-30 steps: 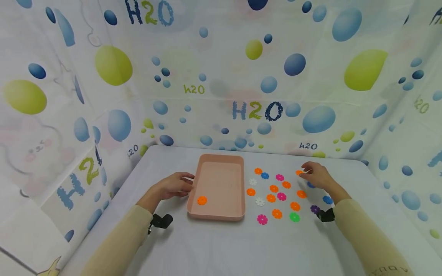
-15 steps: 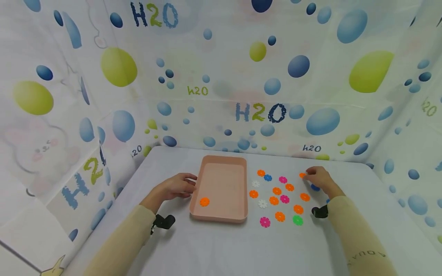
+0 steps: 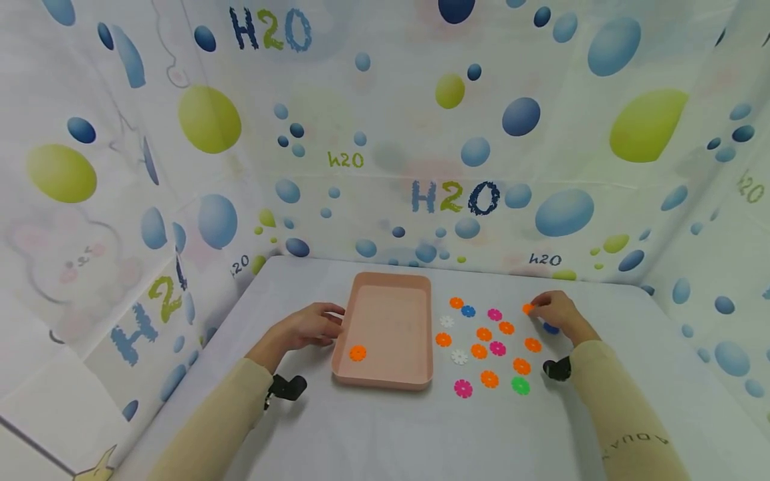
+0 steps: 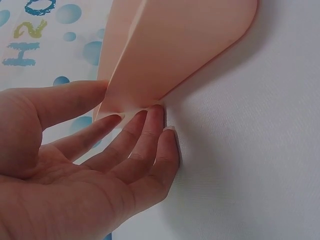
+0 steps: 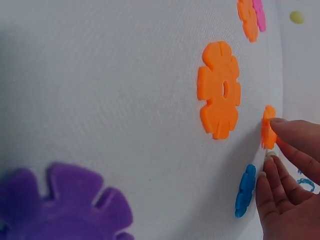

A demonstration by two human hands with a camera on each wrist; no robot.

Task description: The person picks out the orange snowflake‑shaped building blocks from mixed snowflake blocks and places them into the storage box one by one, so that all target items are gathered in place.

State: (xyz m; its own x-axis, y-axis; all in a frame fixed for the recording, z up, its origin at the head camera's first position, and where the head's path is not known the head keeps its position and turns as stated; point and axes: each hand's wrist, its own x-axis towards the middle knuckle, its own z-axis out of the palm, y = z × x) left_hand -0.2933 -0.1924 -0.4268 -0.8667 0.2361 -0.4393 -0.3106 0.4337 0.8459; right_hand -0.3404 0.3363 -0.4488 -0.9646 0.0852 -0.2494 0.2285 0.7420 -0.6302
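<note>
My right hand point(image 3: 556, 310) pinches an orange snowflake building disc point(image 5: 269, 127) between thumb and forefinger, low over the table at the far right of the scattered discs. Just under its other fingers lies a blue disc point(image 5: 245, 191). At the left, my left hand point(image 3: 313, 325) touches the outer side of a shallow pink tray point(image 3: 385, 384). In the left wrist view its thumb meets the tray's wall near the rim, and the relaxed fingertips point(image 4: 156, 112) rest by its lower edge. One orange disc point(image 3: 357, 353) lies flat inside the tray.
Several flat discs lie spread right of the tray, among them a pink disc point(image 3: 463, 389), a green disc point(image 3: 521, 385) and a white disc point(image 3: 460, 357). A purple disc point(image 5: 65, 205) shows close in the right wrist view. A printed curtain point(image 3: 385, 120) surrounds the white table point(image 3: 373, 434).
My right hand has drawn slightly lower and closer in at the orange disc, its fingers now pinching it. The left hand stays at the tray. The head view has shifted a little.
</note>
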